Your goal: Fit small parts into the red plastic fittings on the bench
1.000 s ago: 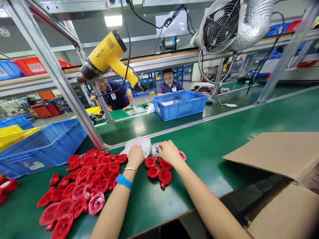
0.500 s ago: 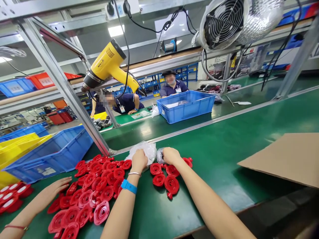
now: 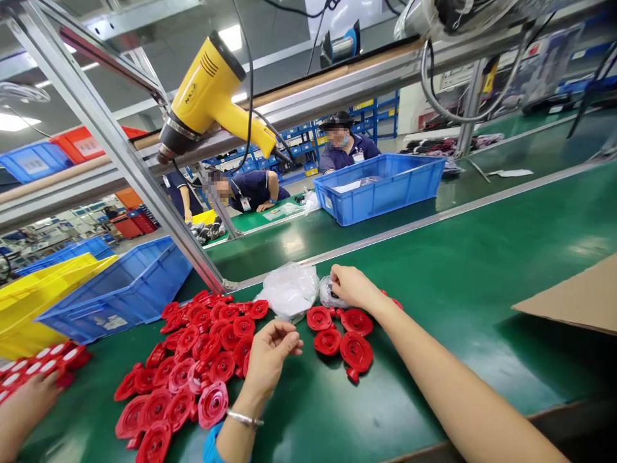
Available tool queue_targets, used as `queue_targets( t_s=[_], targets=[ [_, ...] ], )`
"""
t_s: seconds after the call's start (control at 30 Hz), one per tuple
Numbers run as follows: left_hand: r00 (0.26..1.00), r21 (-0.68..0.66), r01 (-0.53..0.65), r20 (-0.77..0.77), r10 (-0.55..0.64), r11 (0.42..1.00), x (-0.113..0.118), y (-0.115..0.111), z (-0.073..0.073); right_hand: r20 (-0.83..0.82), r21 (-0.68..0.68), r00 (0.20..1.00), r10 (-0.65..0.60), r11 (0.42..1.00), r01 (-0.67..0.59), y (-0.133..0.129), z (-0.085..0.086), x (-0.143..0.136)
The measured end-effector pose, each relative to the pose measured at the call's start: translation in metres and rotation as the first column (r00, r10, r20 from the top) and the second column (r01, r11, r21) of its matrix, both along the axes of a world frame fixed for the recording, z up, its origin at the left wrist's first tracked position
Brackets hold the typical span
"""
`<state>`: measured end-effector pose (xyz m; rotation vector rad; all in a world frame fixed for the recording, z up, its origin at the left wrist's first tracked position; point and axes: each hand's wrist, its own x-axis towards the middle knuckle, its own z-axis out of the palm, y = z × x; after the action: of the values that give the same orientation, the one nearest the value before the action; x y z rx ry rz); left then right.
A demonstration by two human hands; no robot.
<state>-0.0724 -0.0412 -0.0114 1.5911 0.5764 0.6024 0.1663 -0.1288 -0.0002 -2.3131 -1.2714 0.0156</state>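
Note:
My left hand [image 3: 272,355] is over the green bench, thumb and fingers curled together in a pinch; whatever may be between them is too small to name. To its left spreads a heap of red round plastic parts [image 3: 212,402]. My right hand [image 3: 351,287] has its fingertips down at a small clear plastic bag [image 3: 329,294] with something dark in it; the tips are partly hidden. Beside that bag lies a larger whitish plastic bag [image 3: 288,292], touched by neither hand. Several more red round parts [image 3: 357,350] lie just below my right hand.
A co-worker's hand [image 3: 36,399] touches red parts with white tops [image 3: 45,366] at the left. Blue bin [image 3: 120,289] and yellow bin [image 3: 29,308] stand behind. A yellow heat gun [image 3: 207,96] hangs above. Cardboard [image 3: 573,292] lies right; a blue crate [image 3: 380,193] sits beyond the rail.
My left hand has left the larger plastic bag and come back toward me. My right hand stays at the small bag. The co-worker's hand has moved left to the white-topped parts.

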Motion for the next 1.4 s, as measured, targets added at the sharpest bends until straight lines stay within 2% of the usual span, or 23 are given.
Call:
queue_targets(
  t_s=[0.13,0.23,0.27,0.3,0.33,0.4,0.43,0.5,0.6,0.77,0.9,0.97,1.1,1.3,1.4],
  targets=[
    [0.997,-0.211,-0.007,0.077,0.024,0.977,-0.01,0.003,0.006,0.011,0.123,0.997,0.079,0.989,-0.08,-0.003,0.004,-0.005],
    [0.978,-0.403,0.027,0.2,0.059,0.915,-0.016,0.007,0.013,0.052,0.234,0.989,0.14,0.961,-0.148,-0.007,0.012,-0.018],
    [0.968,-0.444,0.047,0.242,0.069,0.895,-0.017,0.007,0.015,0.085,0.305,0.98,0.182,0.931,-0.2,-0.008,0.014,-0.025],
    [0.959,-0.468,0.068,0.275,0.072,0.881,-0.018,0.008,0.016,0.137,0.392,0.962,0.238,0.878,-0.273,-0.009,0.016,-0.033],
    [0.951,-0.485,0.09,0.302,0.07,0.87,-0.019,0.007,0.016,0.206,0.481,0.931,0.3,0.798,-0.363,-0.01,0.018,-0.042],
    [0.94,-0.512,0.139,0.338,0.05,0.848,-0.019,0.006,0.016,0.353,0.607,0.842,0.408,0.585,-0.538,-0.013,0.019,-0.062],
    [0.936,-0.522,0.161,0.351,0.039,0.838,-0.02,0.005,0.016,0.402,0.629,0.797,0.451,0.496,-0.598,-0.013,0.018,-0.072],
    [0.924,-0.528,0.207,0.382,0.012,0.824,-0.02,0.002,0.016,0.408,0.629,0.738,0.537,0.421,-0.654,-0.015,0.016,-0.091],
    [0.906,-0.526,0.266,0.423,-0.023,0.808,-0.021,-0.001,0.014,0.283,0.646,0.704,0.651,0.413,-0.642,-0.015,0.014,-0.109],
    [0.906,-0.56,0.301,0.421,-0.048,0.772,-0.02,-0.001,0.009,0.04,0.697,0.711,0.702,0.49,-0.523,-0.015,0.015,-0.116],
    [0.892,-0.542,0.299,0.451,-0.028,0.785,-0.019,-0.001,0.005,-0.087,0.707,0.703,0.706,0.541,-0.456,-0.014,0.017,-0.117],
    [0.881,-0.528,0.301,0.472,-0.02,0.794,-0.019,-0.002,0.005,-0.09,0.716,0.687,0.721,0.527,-0.459,-0.013,0.017,-0.118],
    [0.868,-0.53,0.311,0.497,-0.008,0.789,-0.018,-0.006,0.004,0.016,0.728,0.688,0.725,0.464,-0.505,-0.01,0.012,-0.119],
    [0.872,-0.602,0.334,0.489,0.004,0.725,-0.017,-0.012,0.001,0.095,0.698,0.7,0.708,0.454,-0.554,-0.011,0.007,-0.121],
    [0.876,-0.61,0.33,0.482,0.007,0.72,-0.018,-0.013,0.001,0.142,0.688,0.697,0.703,0.436,-0.58,-0.013,0.007,-0.123]
  ],
)
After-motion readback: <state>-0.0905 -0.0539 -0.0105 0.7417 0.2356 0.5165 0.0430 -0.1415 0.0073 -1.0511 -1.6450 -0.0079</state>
